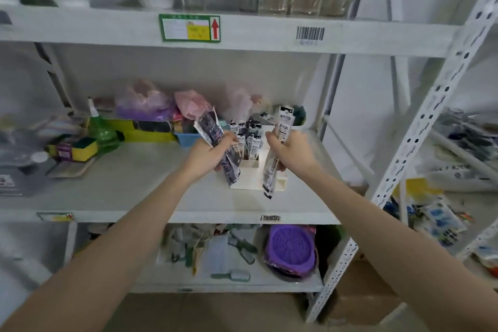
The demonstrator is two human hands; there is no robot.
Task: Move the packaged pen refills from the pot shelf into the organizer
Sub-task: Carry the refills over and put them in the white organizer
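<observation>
Hands [208,155] [289,152] each clamp refill packs [215,140] [279,143] near-upright, tops tilted apart, above organizer [280,183]

Two hands are in view: the left hand [208,155] grips a bunch of dark refill packs [215,140], too overlapped to count, and the right hand [289,152] grips one white refill pack [275,159]. One white organizer [253,179] holds several more packs [246,133], their number unclear. One purple strainer [289,249] lies on the shelf below.
</observation>
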